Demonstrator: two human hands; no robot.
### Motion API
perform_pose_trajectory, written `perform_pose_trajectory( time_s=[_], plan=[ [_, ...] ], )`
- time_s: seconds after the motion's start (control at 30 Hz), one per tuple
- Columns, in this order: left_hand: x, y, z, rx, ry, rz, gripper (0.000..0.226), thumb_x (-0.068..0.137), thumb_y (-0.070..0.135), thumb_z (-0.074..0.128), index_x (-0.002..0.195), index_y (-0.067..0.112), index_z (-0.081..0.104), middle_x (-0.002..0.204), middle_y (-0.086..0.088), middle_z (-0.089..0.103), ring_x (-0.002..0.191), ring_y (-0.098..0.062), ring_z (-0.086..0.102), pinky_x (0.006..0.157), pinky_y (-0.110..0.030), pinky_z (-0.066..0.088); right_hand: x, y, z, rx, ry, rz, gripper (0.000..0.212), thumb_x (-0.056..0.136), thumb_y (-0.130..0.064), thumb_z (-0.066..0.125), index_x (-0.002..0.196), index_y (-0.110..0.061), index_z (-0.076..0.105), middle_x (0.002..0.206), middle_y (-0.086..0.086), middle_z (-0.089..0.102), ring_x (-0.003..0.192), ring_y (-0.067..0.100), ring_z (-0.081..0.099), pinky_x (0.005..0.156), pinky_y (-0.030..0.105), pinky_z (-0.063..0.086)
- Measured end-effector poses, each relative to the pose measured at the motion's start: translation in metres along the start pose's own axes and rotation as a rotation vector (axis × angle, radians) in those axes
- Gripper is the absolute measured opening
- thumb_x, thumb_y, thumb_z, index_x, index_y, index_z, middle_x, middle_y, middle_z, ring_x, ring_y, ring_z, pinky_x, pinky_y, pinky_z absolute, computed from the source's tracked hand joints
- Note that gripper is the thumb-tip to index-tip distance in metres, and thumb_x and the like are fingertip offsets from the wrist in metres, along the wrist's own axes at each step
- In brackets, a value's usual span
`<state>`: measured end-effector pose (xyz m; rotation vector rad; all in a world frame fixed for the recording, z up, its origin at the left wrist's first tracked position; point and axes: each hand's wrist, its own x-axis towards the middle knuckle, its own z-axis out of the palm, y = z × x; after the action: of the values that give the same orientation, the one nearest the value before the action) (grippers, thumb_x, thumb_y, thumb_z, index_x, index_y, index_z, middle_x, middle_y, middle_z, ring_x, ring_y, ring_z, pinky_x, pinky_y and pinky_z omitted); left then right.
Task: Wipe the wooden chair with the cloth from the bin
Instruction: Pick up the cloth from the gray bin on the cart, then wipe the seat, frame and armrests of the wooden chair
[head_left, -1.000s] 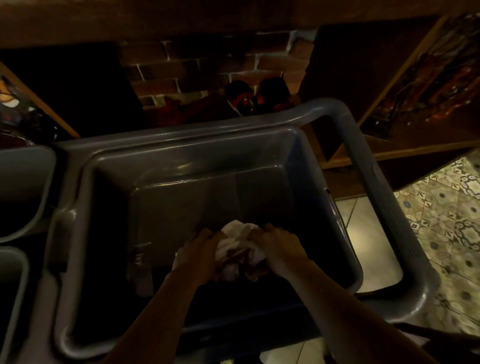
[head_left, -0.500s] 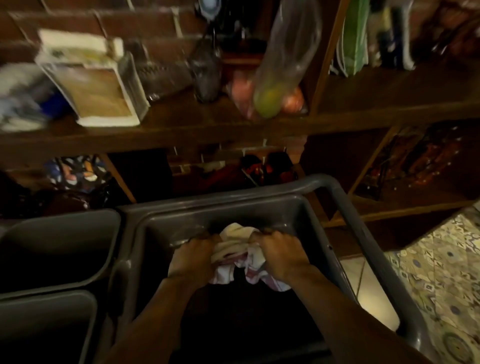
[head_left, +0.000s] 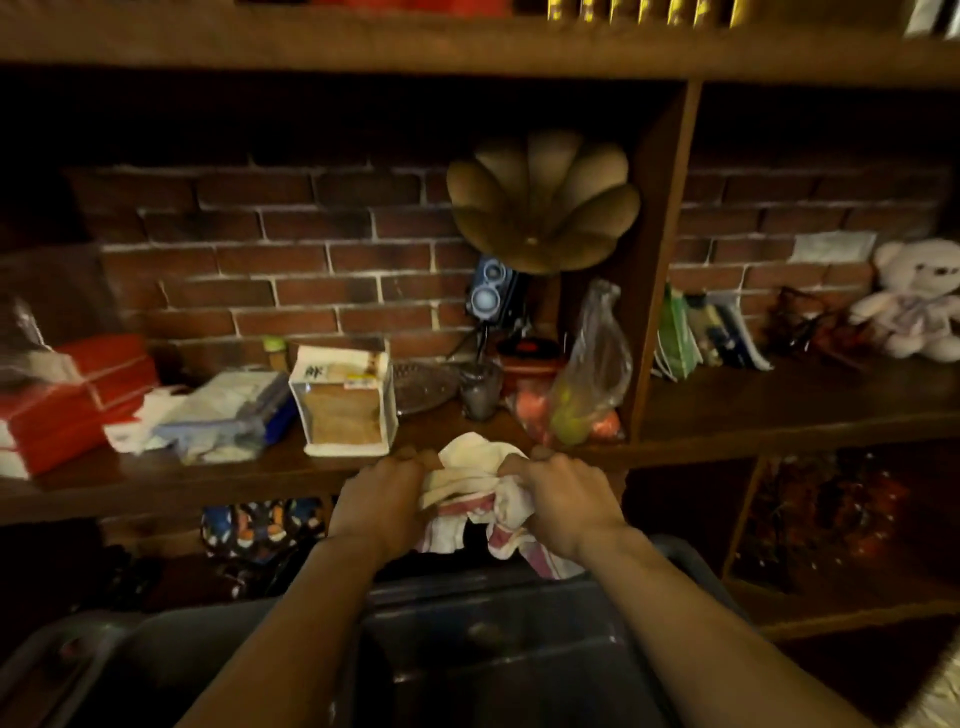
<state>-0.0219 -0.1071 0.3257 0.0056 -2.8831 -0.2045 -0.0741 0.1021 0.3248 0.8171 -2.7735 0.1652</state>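
Note:
A crumpled white cloth (head_left: 470, 486) with red stripes hangs bunched between my two hands, above the grey bin (head_left: 498, 639). My left hand (head_left: 382, 501) grips its left side and my right hand (head_left: 563, 499) grips its right side, knuckles up. A loose end of the cloth dangles below my right hand toward the bin's far rim. The bin's inside is dark. No wooden chair is in view.
A wooden shelf unit (head_left: 779, 405) against a brick wall stands right behind the bin, holding a paper box (head_left: 343, 405), red boxes (head_left: 67, 395), a plastic bag of fruit (head_left: 587, 384), a gramophone horn (head_left: 543, 200), books and a teddy bear (head_left: 914, 301). Another grey bin (head_left: 62, 660) sits at lower left.
Both hands have lifted the cloth up out of the bin to shelf height. My view has tilted upward, so the shelf fills the frame and the bin has dropped low.

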Motion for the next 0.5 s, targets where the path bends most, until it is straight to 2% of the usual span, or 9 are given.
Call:
perform_pose_trajectory(
  time_s=[0.07,0.13,0.33,0.5],
  plan=[
    [0.005,-0.001,-0.025,0.002,0.071,0.034,0.036,0.085,0.034,0.073,0.117,0.030,0.058,0.118,0.000,0.063,0.107,-0.024,0.064,0.080,-0.037,0.050,0.007,-0.006,-0.024,-0.009,0.041,0.002,0.045,0.085,-0.032,0.070,0.126,-0.035,0.051,0.117,0.005,0.059,0.103,0.035,0.066,0.077,0.040,0.050],
    [0.010,-0.001,-0.046,0.010,0.123,0.060,0.031,0.087,0.037,0.072,0.114,0.029,0.059,0.115,0.000,0.065,0.106,-0.024,0.063,0.081,-0.036,0.047,0.011,-0.010,-0.045,-0.026,0.070,0.004,0.046,0.086,-0.030,0.069,0.128,-0.034,0.051,0.118,0.006,0.060,0.104,0.036,0.066,0.079,0.042,0.051],
    [0.024,0.014,-0.095,-0.036,0.198,0.115,0.035,0.084,0.035,0.076,0.115,0.036,0.060,0.118,0.007,0.063,0.108,-0.023,0.063,0.075,-0.034,0.045,0.011,-0.008,-0.100,-0.091,0.158,0.038,0.055,0.084,-0.023,0.074,0.131,-0.034,0.050,0.116,0.006,0.056,0.106,0.036,0.063,0.079,0.046,0.050],
    [0.049,0.051,-0.119,-0.041,0.211,0.218,0.041,0.081,0.033,0.081,0.115,0.036,0.058,0.117,0.005,0.063,0.107,-0.025,0.063,0.085,-0.043,0.053,-0.003,0.017,-0.137,-0.163,0.229,0.137,0.052,0.084,-0.023,0.073,0.128,-0.036,0.050,0.113,0.004,0.055,0.105,0.035,0.063,0.075,0.043,0.048]
  ],
)
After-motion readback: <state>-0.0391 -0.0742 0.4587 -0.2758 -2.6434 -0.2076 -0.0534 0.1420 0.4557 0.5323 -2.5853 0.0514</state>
